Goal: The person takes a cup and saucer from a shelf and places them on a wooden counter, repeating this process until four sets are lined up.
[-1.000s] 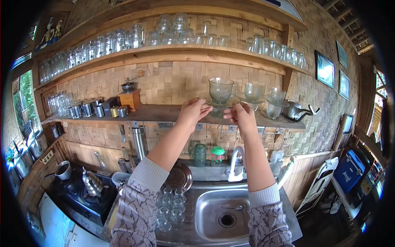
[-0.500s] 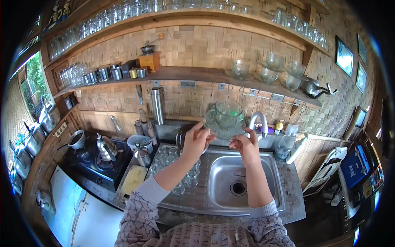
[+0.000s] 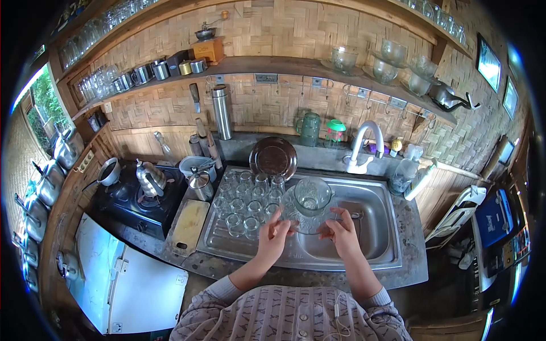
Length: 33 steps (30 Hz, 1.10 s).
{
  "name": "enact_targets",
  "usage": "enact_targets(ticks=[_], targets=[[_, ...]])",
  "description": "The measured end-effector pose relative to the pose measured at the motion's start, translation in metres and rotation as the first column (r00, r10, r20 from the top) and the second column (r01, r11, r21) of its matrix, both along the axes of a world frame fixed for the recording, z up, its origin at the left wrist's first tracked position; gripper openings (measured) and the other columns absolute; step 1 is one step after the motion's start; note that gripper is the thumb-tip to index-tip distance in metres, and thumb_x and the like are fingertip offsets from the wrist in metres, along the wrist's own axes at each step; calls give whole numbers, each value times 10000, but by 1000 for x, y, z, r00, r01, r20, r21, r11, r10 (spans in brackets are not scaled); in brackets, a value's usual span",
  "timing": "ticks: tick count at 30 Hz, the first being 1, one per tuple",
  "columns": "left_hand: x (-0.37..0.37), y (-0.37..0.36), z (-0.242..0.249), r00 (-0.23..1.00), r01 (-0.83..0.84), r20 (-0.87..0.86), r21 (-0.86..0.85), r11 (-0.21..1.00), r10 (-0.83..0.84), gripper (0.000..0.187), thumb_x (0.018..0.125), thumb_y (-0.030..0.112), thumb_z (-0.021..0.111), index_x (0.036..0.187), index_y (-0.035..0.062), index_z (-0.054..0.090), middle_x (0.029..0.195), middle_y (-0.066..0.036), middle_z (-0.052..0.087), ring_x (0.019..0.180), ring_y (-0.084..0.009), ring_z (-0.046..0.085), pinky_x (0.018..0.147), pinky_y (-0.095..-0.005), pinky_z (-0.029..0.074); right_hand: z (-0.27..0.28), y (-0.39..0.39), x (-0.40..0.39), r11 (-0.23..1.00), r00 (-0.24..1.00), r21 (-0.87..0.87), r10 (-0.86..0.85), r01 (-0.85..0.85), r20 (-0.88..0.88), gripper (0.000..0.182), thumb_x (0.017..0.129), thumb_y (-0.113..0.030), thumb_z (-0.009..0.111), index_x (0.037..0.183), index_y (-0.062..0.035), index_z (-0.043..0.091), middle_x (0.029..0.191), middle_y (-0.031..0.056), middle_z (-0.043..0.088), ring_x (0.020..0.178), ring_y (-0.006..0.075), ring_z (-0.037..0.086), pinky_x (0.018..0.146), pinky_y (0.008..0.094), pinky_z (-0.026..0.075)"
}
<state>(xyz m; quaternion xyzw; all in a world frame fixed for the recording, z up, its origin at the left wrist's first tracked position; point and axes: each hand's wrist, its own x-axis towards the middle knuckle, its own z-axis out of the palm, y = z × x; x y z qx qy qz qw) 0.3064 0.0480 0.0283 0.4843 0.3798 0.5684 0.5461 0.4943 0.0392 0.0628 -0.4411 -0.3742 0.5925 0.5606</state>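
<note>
A clear glass saucer (image 3: 310,224) with a clear glass cup (image 3: 313,194) upright on it is held between both hands, over the left part of the sink basin (image 3: 372,238). My left hand (image 3: 275,234) pinches the saucer's left edge. On its right edge, the fingers of my right hand (image 3: 341,228) are closed. Several upside-down-looking drinking glasses (image 3: 244,207) stand in rows on the steel drainboard, left of the saucer. Behind them a dark brown plate (image 3: 273,158) leans upright.
A white faucet (image 3: 364,149) rises behind the basin. To the left are a cutting board (image 3: 190,224), a metal canister (image 3: 201,184) and a stove with a kettle (image 3: 151,179). Above, a wooden shelf (image 3: 256,66) carries cups and glass bowls.
Both hands have lowered the cup and saucer from in front of the wall to above the sink. The view has tilted down, showing the brown plate and a green mug behind the sink.
</note>
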Motion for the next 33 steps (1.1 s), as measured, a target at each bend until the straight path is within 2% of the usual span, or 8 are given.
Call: enact_targets(ticks=[3,9,15,18,23,24,28,33], targets=[[-4,-21,-8,1000,-3,15,15,1000,3,464,877,85,447,1303,-19,299,883,-90,625,760,-133,599,665,-237,473,-8,-20,-4,999,999,-17,30,-30,-22,347,822,-28,454,1154,3,357,716,166,601,566,214,580,527,289,475],[-16,-32,-33,997,77,14,-8,997,-77,450,877,83,450,1297,-12,319,911,-124,638,720,-134,603,650,-238,472,-31,-47,-5,995,993,-71,64,-71,-98,371,859,-73,455,1191,1,305,778,188,607,603,223,591,582,295,479],[-19,-36,-30,991,135,31,-40,990,-133,456,866,33,455,1302,7,325,856,-83,629,702,-109,581,644,-220,462,-32,-60,-9,994,996,-106,31,-40,-85,349,875,-82,430,1183,9,292,781,201,607,604,233,594,586,302,481],[-21,-34,-40,984,176,17,-1,984,-176,432,866,35,442,1288,17,353,895,-130,637,689,-124,588,631,-234,475,-37,-66,-11,996,996,-88,-18,11,-82,278,880,-79,397,1139,-6,327,773,210,600,597,239,587,574,308,481],[-20,-34,-42,961,277,27,-1,961,-277,445,857,2,449,1292,33,358,825,-86,617,670,-105,567,627,-232,476,-40,-83,-13,993,997,-93,-68,70,24,253,890,-83,385,1125,-11,323,756,206,606,590,239,592,559,308,486],[-21,-33,-44,952,305,40,-8,952,-304,461,853,-14,458,1298,40,352,775,-46,597,672,-93,559,631,-231,475,-41,-88,-15,992,996,-91,-89,90,20,253,890,-83,385,1125,-11,323,756,206,606,590,239,592,559,308,486],[-24,-30,-40,906,417,-65,-17,909,-417,480,847,-14,458,1307,32,329,857,-91,618,694,-91,563,647,-231,482,-52,-107,-23,978,979,-51,-205,203,-20,245,887,-67,377,1119,-19,315,750,203,607,588,241,595,553,304,490],[-16,-24,-47,788,615,-23,-20,788,-616,525,841,-2,456,1327,13,260,846,-98,619,688,-91,567,631,-236,489,-62,-136,-30,933,929,-10,-360,361,-90,235,879,-48,379,1103,-30,314,734,188,600,601,256,604,540,316,504]])
